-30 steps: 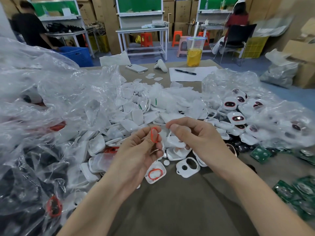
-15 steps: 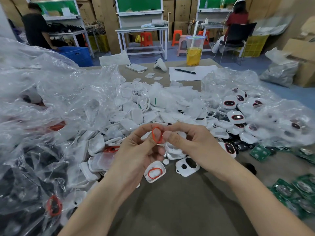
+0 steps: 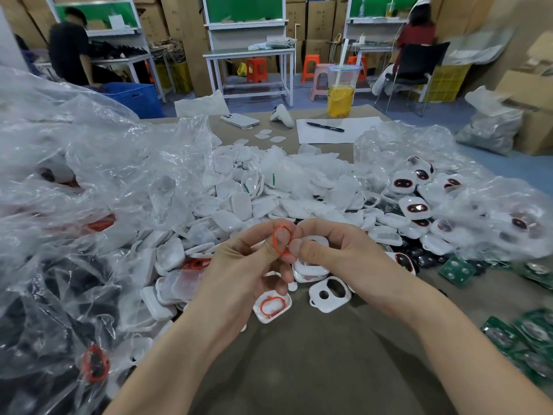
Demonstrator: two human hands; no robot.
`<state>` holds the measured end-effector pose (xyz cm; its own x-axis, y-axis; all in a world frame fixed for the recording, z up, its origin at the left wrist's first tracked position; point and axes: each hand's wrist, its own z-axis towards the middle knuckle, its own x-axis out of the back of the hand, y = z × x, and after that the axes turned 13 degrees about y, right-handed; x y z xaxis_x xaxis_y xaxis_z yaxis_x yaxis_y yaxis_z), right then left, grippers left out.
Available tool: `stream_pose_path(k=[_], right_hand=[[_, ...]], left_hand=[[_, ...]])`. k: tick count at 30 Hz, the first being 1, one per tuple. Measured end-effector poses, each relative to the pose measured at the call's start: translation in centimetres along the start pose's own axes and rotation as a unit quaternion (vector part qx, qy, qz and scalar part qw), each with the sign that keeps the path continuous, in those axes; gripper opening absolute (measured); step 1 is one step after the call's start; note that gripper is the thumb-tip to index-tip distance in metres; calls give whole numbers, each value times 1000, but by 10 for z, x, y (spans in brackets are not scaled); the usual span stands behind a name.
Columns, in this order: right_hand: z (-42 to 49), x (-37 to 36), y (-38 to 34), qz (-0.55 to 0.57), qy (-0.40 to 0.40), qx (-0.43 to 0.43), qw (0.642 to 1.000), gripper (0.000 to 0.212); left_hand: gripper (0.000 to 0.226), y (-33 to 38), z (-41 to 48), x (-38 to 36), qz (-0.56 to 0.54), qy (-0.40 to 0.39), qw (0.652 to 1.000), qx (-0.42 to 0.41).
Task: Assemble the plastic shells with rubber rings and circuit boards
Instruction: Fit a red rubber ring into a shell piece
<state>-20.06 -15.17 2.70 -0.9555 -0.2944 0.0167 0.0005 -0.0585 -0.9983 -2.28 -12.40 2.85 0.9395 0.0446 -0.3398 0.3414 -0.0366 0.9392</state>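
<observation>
Left hand (image 3: pixel 239 274) and right hand (image 3: pixel 338 256) pinch one orange rubber ring (image 3: pixel 273 238) over a brown table (image 3: pixel 314 369) heaped with white shells (image 3: pixel 236 205).
Thumb and forefinger of each hand grasp the ring; a second ago the right hand was apart from it. Just below the fingers (image 3: pixel 299 248) lies a ringed shell (image 3: pixel 272 305); green circuit boards (image 3: pixel 457 269) lie to their right. Beyond stand workbenches (image 3: pixel 248 52) and cardboard boxes (image 3: pixel 305 16). No writing is legible.
</observation>
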Motion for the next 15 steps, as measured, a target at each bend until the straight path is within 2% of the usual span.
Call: stream_pose_path(k=[7, 13, 15], right_hand=[[2, -2, 1, 4, 3, -17, 1000, 14], [2, -2, 2, 11, 7, -3, 1000, 31], [1, -2, 2, 20, 4, 7, 1000, 30]], left_hand=[[26, -3, 1, 1, 8, -1, 1000, -16], [22, -7, 1, 2, 68, 7, 995, -68], [20, -7, 1, 3, 75, -1, 995, -66]])
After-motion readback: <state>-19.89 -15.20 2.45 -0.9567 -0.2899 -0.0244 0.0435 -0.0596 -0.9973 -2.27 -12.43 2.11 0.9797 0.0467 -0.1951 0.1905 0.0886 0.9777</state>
